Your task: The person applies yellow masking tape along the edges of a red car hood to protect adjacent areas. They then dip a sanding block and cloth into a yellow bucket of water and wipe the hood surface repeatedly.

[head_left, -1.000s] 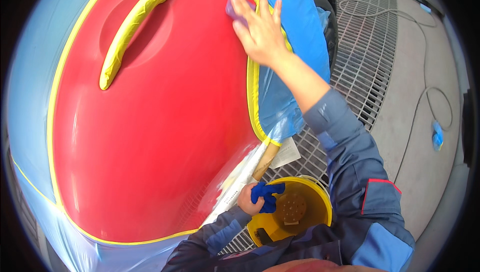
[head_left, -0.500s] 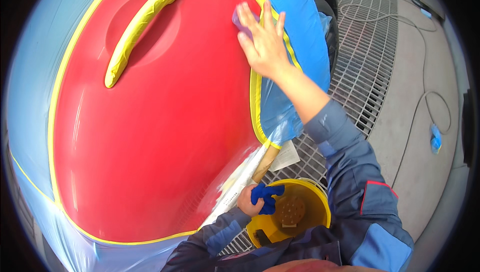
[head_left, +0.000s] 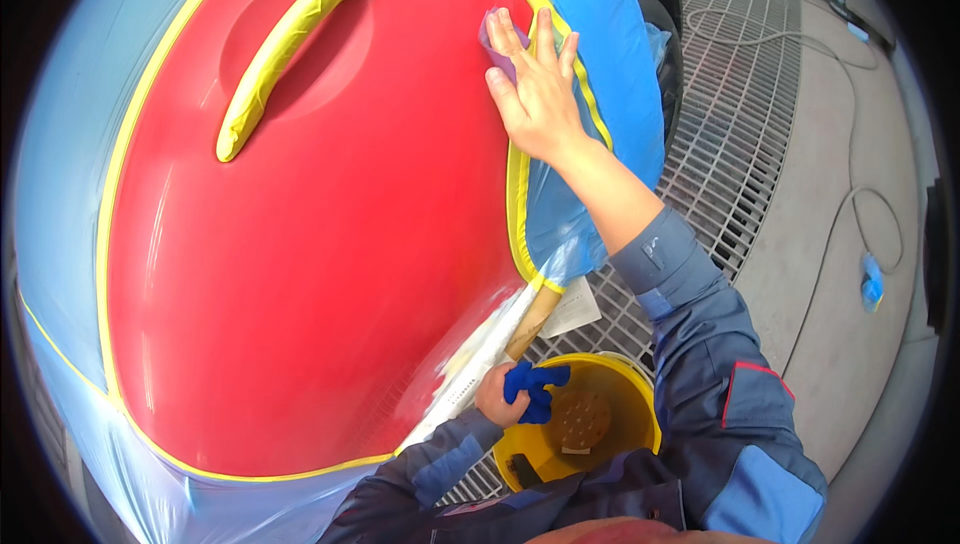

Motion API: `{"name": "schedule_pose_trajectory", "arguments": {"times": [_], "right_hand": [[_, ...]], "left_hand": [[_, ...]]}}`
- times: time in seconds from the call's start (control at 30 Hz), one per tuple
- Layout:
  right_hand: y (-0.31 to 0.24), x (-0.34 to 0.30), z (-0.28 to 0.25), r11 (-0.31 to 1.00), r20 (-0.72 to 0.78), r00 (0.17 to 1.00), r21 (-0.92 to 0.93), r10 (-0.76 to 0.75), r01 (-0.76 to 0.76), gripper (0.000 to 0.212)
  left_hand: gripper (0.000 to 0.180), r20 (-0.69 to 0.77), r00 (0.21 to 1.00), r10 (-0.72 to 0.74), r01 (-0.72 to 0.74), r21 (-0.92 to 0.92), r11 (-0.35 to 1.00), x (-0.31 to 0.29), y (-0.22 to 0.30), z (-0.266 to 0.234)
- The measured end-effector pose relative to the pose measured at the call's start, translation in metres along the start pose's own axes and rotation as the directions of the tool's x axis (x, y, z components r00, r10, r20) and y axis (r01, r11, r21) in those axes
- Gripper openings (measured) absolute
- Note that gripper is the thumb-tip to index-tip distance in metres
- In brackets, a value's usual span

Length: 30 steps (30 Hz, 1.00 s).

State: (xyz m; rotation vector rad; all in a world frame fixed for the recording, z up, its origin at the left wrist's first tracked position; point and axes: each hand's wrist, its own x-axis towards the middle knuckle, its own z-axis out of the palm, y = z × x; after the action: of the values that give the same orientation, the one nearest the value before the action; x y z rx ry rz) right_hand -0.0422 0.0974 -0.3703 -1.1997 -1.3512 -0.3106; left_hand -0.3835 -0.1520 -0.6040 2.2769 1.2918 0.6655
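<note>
My right hand [head_left: 540, 104] lies with fingers stretched over a thin purple sheet [head_left: 496, 44], holding it against the right edge of a glossy red car panel [head_left: 350, 274]. Yellow tape [head_left: 517, 204] borders this panel, and the hand overlaps the tape. Yellow tape also wraps the door handle [head_left: 290, 54] at the upper left. Lower down, my left hand [head_left: 495, 399] is closed around a crumpled blue cloth [head_left: 535, 389], beside the panel's lower right edge. Most of the left fingers are hidden by the cloth.
Blue masking film [head_left: 600, 54] covers the car around the panel. A yellow bucket [head_left: 640, 399] stands below my arms, with a round brown perforated disc [head_left: 583, 419] inside. Metal floor grating [head_left: 730, 104] runs along the right, and a grey cable [head_left: 850, 134] lies beyond it.
My right hand and the purple sheet have shifted slightly right and down, and more of the sheet shows beside the fingers. The left hand still holds the cloth. The view has moved slightly.
</note>
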Motion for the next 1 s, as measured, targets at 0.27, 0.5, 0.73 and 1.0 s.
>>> {"name": "schedule_pose_trajectory", "arguments": {"times": [0.27,0.5,0.73,1.0], "right_hand": [[-0.003,0.006,-0.004,1.000,-0.016,1.000,-0.004,-0.002,0.002,0.058],[0.000,0.004,0.000,1.000,-0.027,0.999,0.008,-0.017,0.017,0.057],[-0.019,-0.013,-0.037,0.974,-0.146,0.987,0.204,-0.066,0.096,0.056],[-0.075,-0.299,-0.116,0.820,0.291,0.930,0.460,0.223,-0.340,0.054]], "left_hand": [[0.050,-0.001,1.000,0.000,0.000,0.004,1.000,0.000,-0.002,0.002],[0.048,-0.035,0.999,0.005,-0.004,0.021,1.000,0.003,0.002,0.001],[0.045,-0.046,0.999,-0.009,0.011,0.047,0.999,0.005,0.010,0.000],[0.044,-0.068,0.997,0.042,-0.034,0.111,0.993,0.003,0.015,0.002]]}}
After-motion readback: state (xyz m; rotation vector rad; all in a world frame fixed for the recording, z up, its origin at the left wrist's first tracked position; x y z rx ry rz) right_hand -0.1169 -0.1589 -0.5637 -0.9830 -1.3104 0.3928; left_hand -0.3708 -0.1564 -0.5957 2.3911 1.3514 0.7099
